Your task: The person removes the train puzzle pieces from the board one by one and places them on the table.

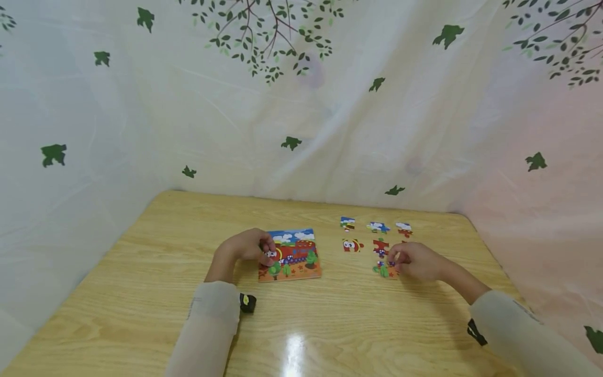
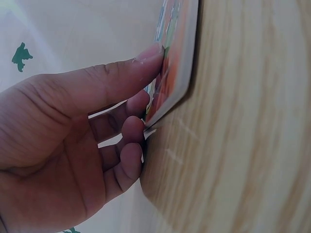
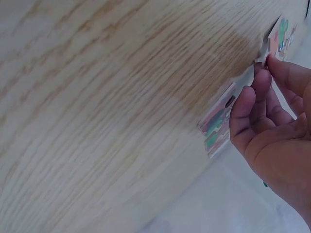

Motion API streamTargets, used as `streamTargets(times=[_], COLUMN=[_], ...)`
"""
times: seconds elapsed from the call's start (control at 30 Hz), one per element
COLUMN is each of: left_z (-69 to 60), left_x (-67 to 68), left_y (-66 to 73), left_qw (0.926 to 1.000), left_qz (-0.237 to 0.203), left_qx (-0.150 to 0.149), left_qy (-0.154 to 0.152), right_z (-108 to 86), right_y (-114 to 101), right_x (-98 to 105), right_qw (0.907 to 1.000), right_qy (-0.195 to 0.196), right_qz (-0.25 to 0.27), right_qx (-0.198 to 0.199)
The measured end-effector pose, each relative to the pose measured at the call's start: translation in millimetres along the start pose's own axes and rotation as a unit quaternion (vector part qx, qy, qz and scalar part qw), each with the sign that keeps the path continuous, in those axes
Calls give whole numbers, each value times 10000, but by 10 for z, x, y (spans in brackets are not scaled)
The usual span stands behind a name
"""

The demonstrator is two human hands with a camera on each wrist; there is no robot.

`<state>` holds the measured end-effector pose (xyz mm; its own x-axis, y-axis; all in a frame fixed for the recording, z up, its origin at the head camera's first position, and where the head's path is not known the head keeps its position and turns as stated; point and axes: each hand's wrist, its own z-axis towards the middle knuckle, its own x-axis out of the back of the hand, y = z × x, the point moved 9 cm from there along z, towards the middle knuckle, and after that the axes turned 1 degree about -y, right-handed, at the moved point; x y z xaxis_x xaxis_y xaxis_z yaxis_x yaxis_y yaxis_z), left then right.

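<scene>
On the left of the table in the head view lies a flat picture puzzle [image 1: 299, 256] with a red cartoon train, trees and blue sky. My left hand [image 1: 247, 245] grips its left edge; in the left wrist view the thumb [image 2: 121, 80] lies on the printed face and the other fingers curl at the edge. Farther right, my right hand [image 1: 416, 261] pinches the edge of a loose jigsaw piece [image 1: 383, 270] printed with a green tree on orange. Another jigsaw piece [image 3: 218, 121] lies near the curled fingers in the right wrist view.
Several other pieces lie in rows beyond my right hand, among them an eyed face piece [image 1: 350, 245], a red piece [image 1: 380, 247] and a cloud piece [image 1: 378, 227]. A pale curtain [image 1: 301, 173] with printed leaves hangs behind the wooden table [image 1: 292, 314].
</scene>
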<state>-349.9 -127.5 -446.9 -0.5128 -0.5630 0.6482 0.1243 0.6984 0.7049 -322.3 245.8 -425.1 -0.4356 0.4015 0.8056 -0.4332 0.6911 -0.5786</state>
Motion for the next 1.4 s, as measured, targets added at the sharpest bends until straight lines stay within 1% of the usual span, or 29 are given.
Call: streamTargets(times=[0.17,0.37,0.57,0.77,0.93,1.03,1.17,1.27,1.4], left_z=[3,19,27,30,20,16,19,20,17], left_x=[-2,-9,-9,0,-8,-14,-24,-19,-5], left_y=[3,-10,-2,-4,-18,-16,-15,-13,-13], left_qw=[10000,10000,10000,10000,10000,9999,9998,9998,9999], left_qz=[-20,8,-19,-29,-47,-48,-67,-69,-8], left_qx=[-12,-18,-29,-2,1,-59,-132,-138,-107], left_qy=[-29,-42,-58,-55,-81,-94,-116,-101,-68], right_z=[37,46,30,31,45,64,115,175,297], right_y=[-15,-6,38,67,75,36,-42,-124,-264], right_x=[-26,-57,-70,-66,-81,-77,-41,-6,26], right_qw=[9996,9996,9990,9989,9990,9991,9997,9997,9998], right_qy=[-71,-129,-145,-87,-154,-206,-208,-184,-121], right_qz=[-258,-162,-269,-321,-329,-358,-142,59,-94], right_qx=[-39,-182,-334,-326,-276,-92,-68,-170,-88])
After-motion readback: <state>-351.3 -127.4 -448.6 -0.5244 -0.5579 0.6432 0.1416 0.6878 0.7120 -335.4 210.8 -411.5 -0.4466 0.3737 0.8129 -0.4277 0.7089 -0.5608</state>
